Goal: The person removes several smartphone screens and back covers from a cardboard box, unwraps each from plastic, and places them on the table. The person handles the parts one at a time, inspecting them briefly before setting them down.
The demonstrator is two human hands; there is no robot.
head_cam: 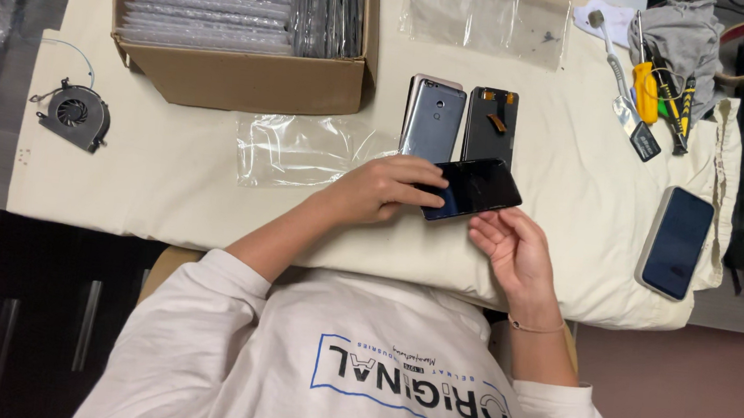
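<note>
My left hand [380, 189] grips the near left end of a black phone [478, 188] whose glossy screen faces up, tilted a little over the cream cloth [169, 173]. My right hand [512, 246] lies palm up just below the phone's right end, fingers apart, its fingertips at or close to the lower edge. Just beyond the phone lie a grey phone back cover [434, 120] and a black display panel [491, 121], side by side.
A cardboard box [240, 79] of bubble-wrapped parts stands at the back left, with a clear plastic bag [301, 151] before it and another [487, 17] at the back. Screwdrivers [650, 88], a cased phone [676, 242] and a small fan [73, 114] lie around.
</note>
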